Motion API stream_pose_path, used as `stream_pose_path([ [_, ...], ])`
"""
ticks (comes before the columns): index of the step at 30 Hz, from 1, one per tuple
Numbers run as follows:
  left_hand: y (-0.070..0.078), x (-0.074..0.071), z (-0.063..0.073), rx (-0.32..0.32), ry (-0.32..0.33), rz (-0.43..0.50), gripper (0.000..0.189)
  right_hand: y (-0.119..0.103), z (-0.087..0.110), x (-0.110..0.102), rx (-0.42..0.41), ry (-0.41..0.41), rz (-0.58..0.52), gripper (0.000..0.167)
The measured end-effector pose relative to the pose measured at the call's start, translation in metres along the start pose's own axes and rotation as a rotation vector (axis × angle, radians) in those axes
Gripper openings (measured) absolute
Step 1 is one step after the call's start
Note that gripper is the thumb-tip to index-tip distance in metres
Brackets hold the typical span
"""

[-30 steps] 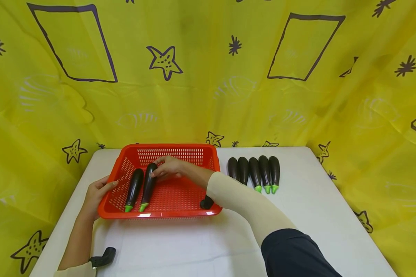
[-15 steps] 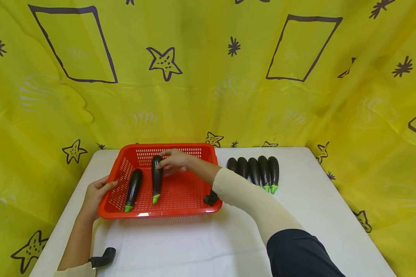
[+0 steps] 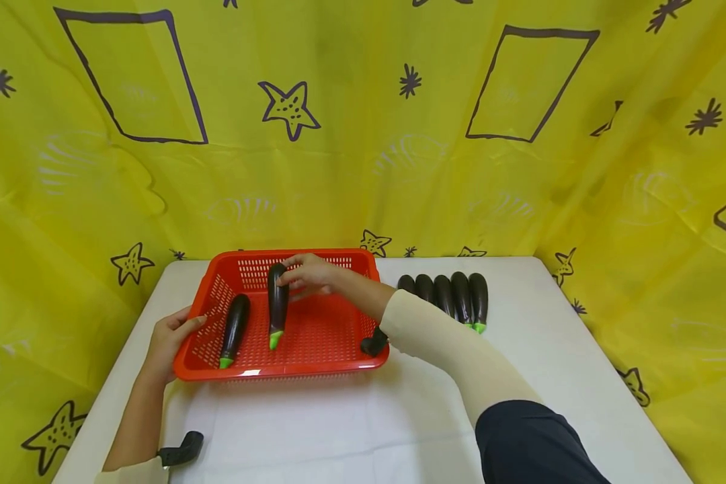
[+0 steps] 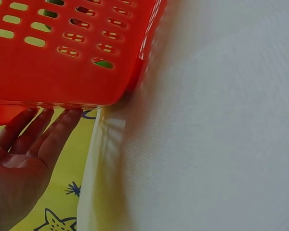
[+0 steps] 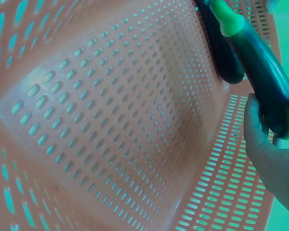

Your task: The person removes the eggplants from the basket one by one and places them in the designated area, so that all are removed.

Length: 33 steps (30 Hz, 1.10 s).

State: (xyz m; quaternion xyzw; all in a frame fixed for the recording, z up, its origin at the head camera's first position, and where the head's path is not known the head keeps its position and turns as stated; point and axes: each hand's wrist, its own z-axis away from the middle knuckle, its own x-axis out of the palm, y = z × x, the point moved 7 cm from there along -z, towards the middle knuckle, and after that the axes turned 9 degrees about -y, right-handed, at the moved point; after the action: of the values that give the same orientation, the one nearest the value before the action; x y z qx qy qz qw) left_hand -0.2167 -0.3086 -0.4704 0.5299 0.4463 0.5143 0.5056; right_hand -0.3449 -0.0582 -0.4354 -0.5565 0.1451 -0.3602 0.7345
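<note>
My right hand point(image 3: 310, 274) grips a dark eggplant point(image 3: 277, 299) near its rounded end, inside a red perforated basket point(image 3: 333, 343). In the right wrist view the held eggplant point(image 5: 265, 72) is tilted, its green stem end point(image 5: 227, 20) toward the top, with the fingers and thumb point(image 5: 255, 120) round its lower end. A second eggplant point(image 3: 236, 327) lies in the basket's left part, stem toward me. At the basket's left side, my left hand point(image 3: 168, 339) holds the rim, thumb on top. In the left wrist view the left hand's fingers point(image 4: 58, 139) touch the basket point(image 4: 53, 77) from outside.
A row of several eggplants point(image 3: 461, 296) lies on the white table point(image 3: 556, 376) right of the basket, partly behind my right sleeve. A yellow patterned curtain point(image 3: 351, 188) hangs round the table's back and sides. Black wrist mounts point(image 3: 181, 449) jut from both wrists.
My right hand has lifted the gripped eggplant from beside the other one and carried it right and toward the back of the basket. The left hand keeps its place on the rim.
</note>
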Motion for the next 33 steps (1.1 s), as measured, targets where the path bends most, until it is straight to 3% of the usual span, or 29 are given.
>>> stream_pose_path([
  [8, 0.000, -0.001, -0.001, -0.014, -0.001, 0.004, 0.027, -0.009, 0.007, -0.002, -0.006, 0.009, -0.019, 0.052],
  [14, 0.000, -0.001, -0.002, -0.025, -0.003, -0.029, 0.054, -0.015, 0.013, -0.005, -0.013, 0.014, -0.036, 0.058],
  [21, -0.002, 0.000, -0.002, -0.017, -0.007, -0.018, 0.050, -0.018, 0.023, -0.009, -0.019, 0.013, -0.054, 0.051],
  [28, -0.002, 0.000, -0.002, -0.024, -0.013, -0.033, 0.063, -0.024, 0.035, -0.013, -0.040, 0.004, -0.062, 0.046],
  [33, -0.003, -0.002, -0.002, -0.026, -0.007, -0.036, 0.061, -0.025, 0.040, -0.017, -0.050, 0.013, -0.077, 0.044],
])
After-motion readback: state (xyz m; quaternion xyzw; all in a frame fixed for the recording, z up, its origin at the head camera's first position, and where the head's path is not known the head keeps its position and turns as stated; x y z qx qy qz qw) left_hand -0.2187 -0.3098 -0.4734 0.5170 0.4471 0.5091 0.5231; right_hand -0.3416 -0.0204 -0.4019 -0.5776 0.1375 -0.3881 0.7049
